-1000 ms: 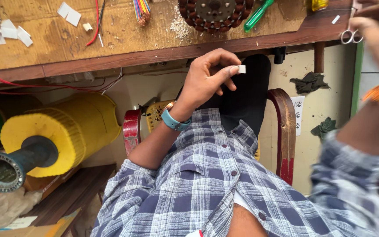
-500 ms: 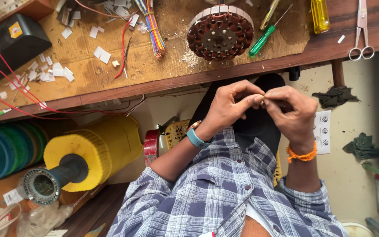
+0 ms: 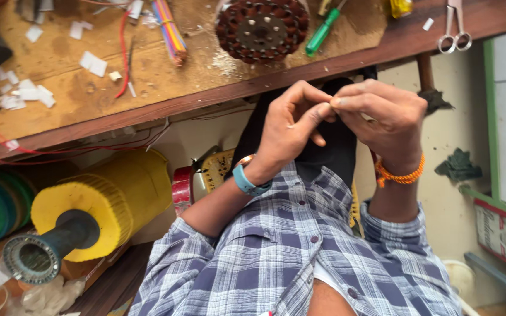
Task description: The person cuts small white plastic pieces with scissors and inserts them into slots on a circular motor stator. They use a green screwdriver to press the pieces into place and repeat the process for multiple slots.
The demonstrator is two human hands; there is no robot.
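My left hand (image 3: 291, 131), with a teal watch (image 3: 246, 180) on its wrist, and my right hand (image 3: 385, 120), with an orange thread bracelet (image 3: 399, 175), meet fingertip to fingertip below the edge of the wooden workbench (image 3: 165, 76). Both pinch one small white piece, which the fingers almost fully hide. The hands hover over my dark lap and checked shirt (image 3: 288, 257). On the bench just above them lies a round brown motor stator (image 3: 262, 29).
On the bench lie a green screwdriver (image 3: 321, 32), scissors (image 3: 453, 29), a bundle of coloured wires (image 3: 171, 32), a red wire (image 3: 123, 52) and several white paper scraps (image 3: 24, 93). A big yellow spool on a dark tube (image 3: 106, 205) sits lower left.
A second ago my left hand held the white piece alone and my right hand was up at the right. The right hand came in, and both now pinch together; the view shifted closer.
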